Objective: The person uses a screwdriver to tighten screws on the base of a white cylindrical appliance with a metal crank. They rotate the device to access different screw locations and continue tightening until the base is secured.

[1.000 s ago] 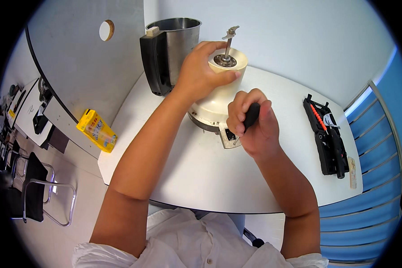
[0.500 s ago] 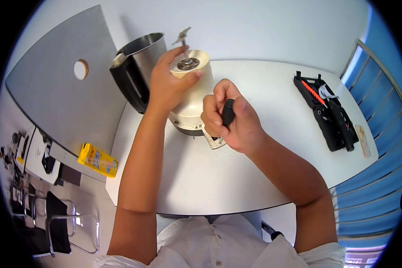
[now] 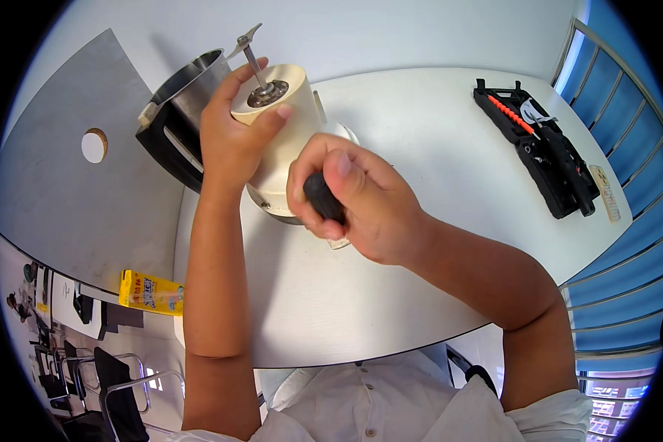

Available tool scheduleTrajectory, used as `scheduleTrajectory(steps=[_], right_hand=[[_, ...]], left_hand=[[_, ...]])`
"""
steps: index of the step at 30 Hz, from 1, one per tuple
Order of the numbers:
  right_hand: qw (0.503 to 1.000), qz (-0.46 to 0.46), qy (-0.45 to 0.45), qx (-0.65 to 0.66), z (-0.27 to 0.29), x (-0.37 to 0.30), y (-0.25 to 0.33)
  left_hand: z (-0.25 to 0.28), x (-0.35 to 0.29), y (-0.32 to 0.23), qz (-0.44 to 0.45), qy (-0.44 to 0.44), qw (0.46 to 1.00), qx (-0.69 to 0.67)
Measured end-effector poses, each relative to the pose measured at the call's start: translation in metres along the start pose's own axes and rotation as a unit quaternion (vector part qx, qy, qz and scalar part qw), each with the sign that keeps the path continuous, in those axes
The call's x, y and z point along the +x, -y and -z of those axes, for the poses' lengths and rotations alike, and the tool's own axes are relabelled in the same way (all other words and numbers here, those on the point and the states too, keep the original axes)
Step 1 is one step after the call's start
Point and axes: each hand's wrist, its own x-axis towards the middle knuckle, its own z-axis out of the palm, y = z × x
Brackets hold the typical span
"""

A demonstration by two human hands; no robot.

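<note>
My left hand is wrapped round the cream motor head of a soy milk maker, thumb and fingers near its upper rim. The head stands tilted on the table, and a metal blade on a thin shaft sticks up from it. My right hand grips the black handle of a screwdriver in front of the head's lower part. The tool's tip is hidden behind the fingers. Just left of the motor head stands a steel jug with a black handle, partly behind my left hand.
An opened black tool case with an orange flexible shaft lies at the right of the white table. Next to it is a small patterned strip. A yellow packet is at the left edge, below a grey panel. Metal railings flank the right side.
The view has shifted. The motor head leans more to the left in my left hand. My right hand has turned, so the screwdriver handle slants and its shaft no longer shows.
</note>
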Motion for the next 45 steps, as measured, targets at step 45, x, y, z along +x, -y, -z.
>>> scheduleTrajectory(steps=[45], right_hand=[[0.999,-0.009,0.045,0.018,0.012,0.0,-0.003]], left_hand=[[-0.007,-0.003,-0.006,-0.024,-0.024,0.998,0.06]])
